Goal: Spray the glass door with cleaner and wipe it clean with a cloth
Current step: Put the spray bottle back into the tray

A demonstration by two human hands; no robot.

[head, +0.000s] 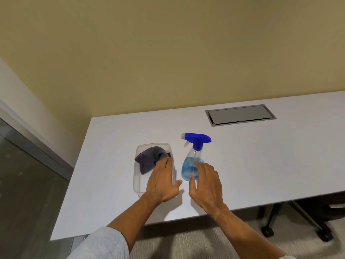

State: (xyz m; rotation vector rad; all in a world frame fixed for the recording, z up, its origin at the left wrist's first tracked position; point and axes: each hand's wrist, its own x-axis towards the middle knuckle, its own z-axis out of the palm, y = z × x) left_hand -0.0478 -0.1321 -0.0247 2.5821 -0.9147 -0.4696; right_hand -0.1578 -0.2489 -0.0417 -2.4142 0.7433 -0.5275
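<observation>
- A spray bottle [193, 161] stands upright on the white table [261, 156], near the middle of its near half. Its body is clear plastic, pear-shaped, wide at the base and narrowing to a thin neck; pale blue liquid fills the lower part.
- The bottle's trigger head is glossy dark blue plastic with a white nozzle tip and a pale trigger, and the nozzle points to the left.
- Just to the left of the bottle, apart from it, sits a clear plastic tub [139, 184], rectangular with rounded corners and thin see-through walls.
- In the far end of the tub lies a cloth [149, 159], soft, crumpled and dull purple-grey. A small dark thing shows at the tub's far right corner; what it is cannot be told.
- The left hand [163, 182] is spread flat with straight fingers over the tub's right wall, fingertips at the edge of the cloth, thumb out to the right; it grips nothing.
- The right hand [206, 186] is loosely open with fingers spread, in front of the bottle's lower body; whether the fingertips touch it cannot be told, and it holds nothing.
- The table top is smooth and matt, with a rectangular grey metal hatch [240, 114] set flush near its far edge.
- At the left edge of the view a glass door [24, 184] with a grey metal frame shows as a dim, smooth pane.
</observation>
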